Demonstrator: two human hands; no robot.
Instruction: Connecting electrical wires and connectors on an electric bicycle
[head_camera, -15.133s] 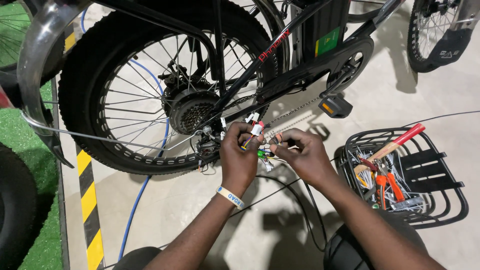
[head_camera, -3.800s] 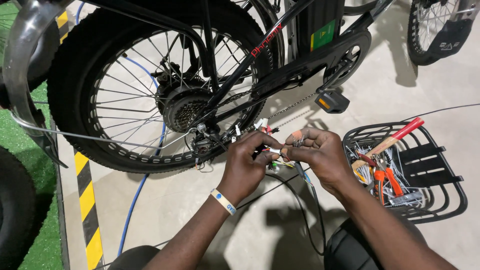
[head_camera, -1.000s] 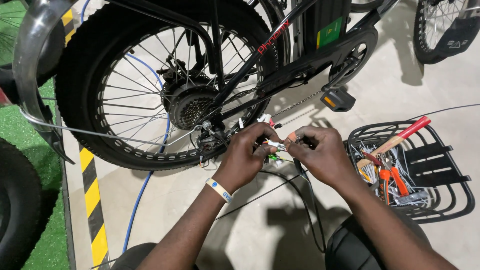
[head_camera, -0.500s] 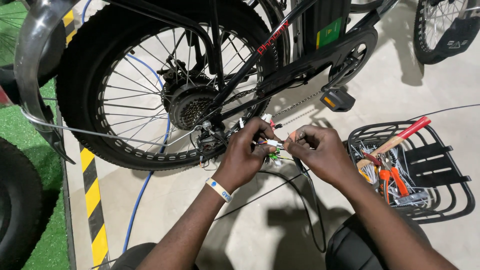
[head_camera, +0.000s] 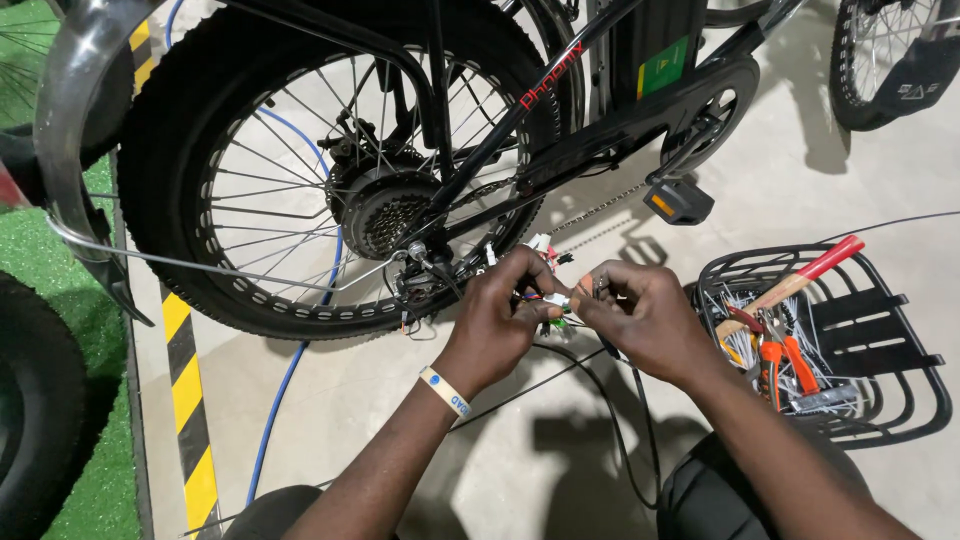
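Left hand (head_camera: 497, 318) and right hand (head_camera: 640, 318) pinch small plastic wire connectors (head_camera: 553, 300) beside the knobby rubber tyre (head_camera: 160, 170).

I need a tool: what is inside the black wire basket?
In the basket: a red-handled hammer, orange-handled pliers, pale cable ties. Anything beneath them is covered.

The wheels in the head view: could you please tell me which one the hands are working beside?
The big spoked rear wheel with the gear cluster, just left of the left hand. The other wheel stands apart at top right.
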